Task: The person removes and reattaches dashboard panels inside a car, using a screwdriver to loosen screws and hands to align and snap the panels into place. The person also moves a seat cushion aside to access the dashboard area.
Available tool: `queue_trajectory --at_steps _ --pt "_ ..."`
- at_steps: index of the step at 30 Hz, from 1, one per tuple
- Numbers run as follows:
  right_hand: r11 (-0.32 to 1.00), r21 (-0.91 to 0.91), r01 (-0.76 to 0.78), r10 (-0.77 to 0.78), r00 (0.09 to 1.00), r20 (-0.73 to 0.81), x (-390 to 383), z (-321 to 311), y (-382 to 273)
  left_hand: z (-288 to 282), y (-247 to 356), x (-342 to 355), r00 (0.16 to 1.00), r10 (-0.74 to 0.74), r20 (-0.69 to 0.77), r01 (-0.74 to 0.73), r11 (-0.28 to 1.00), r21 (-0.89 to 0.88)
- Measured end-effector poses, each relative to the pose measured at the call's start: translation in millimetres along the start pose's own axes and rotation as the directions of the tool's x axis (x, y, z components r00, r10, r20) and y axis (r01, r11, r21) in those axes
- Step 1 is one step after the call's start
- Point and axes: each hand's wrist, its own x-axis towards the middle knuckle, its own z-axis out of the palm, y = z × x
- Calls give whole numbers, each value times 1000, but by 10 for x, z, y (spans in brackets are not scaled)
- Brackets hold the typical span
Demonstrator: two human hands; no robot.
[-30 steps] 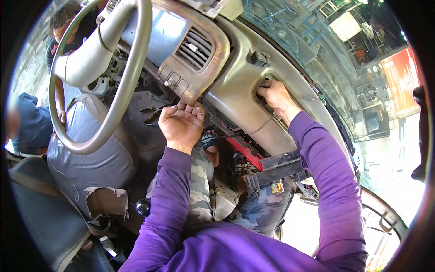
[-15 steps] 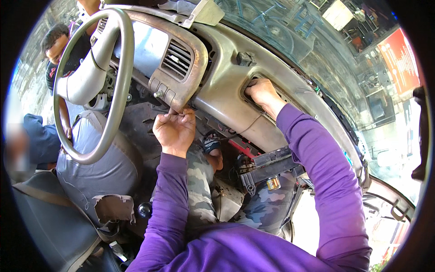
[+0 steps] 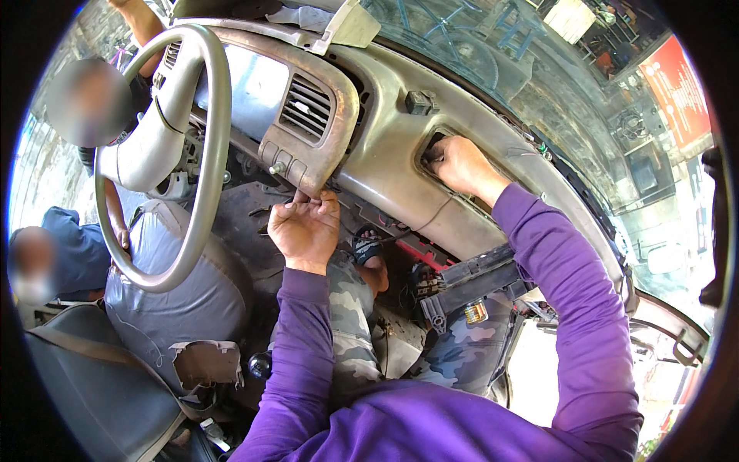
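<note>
My left hand (image 3: 305, 229) is palm up under the lower corner of the brown instrument trim (image 3: 312, 165). Its fingers are bent together against that edge, and whatever they pinch is hidden. Over to the right, my right hand (image 3: 464, 166) reaches into a rectangular opening (image 3: 436, 142) in the grey-beige dashboard (image 3: 385, 146). The fingers there are curled, with their tips inside the dark hole, so I cannot see what they hold. An air vent (image 3: 307, 109) and a small knob (image 3: 278, 168) sit on the trim above my left hand.
A steering wheel (image 3: 219, 154) stands at the left, before a grey seat (image 3: 169, 266). Two people are beyond it, one with a hand near the seat. A black plastic bracket (image 3: 477, 279) lies over my camouflage trousers (image 3: 473, 346). A gear knob (image 3: 260, 365) is beside my left forearm.
The whole view has shifted slightly. My right hand has turned a little and drawn back, baring more of the dark opening. My left hand stays at the trim's lower edge.
</note>
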Motion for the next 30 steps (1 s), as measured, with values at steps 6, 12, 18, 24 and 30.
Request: queue_trajectory --at_steps 6,12,18,24,30 --pt "985 -34 -168 164 982 -90 149 104 -137 43 -20 -24 998 35 -55 -33 999 26" --pt "998 56 -23 29 994 -102 -15 -256 51 4 -17 5 999 20 -27 -20 1000 13" --pt "938 -345 -6 -4 1000 -26 -228 -571 162 -19 11 6 1000 13 -5 -13 1000 -5" --pt "903 -424 68 -74 997 2 -283 -494 77 1 7 8 1000 11 -6 -11 1000 7" --pt "786 -613 75 -16 995 102 -172 -259 -62 13 -22 -9 998 43 -42 -42 998 38"
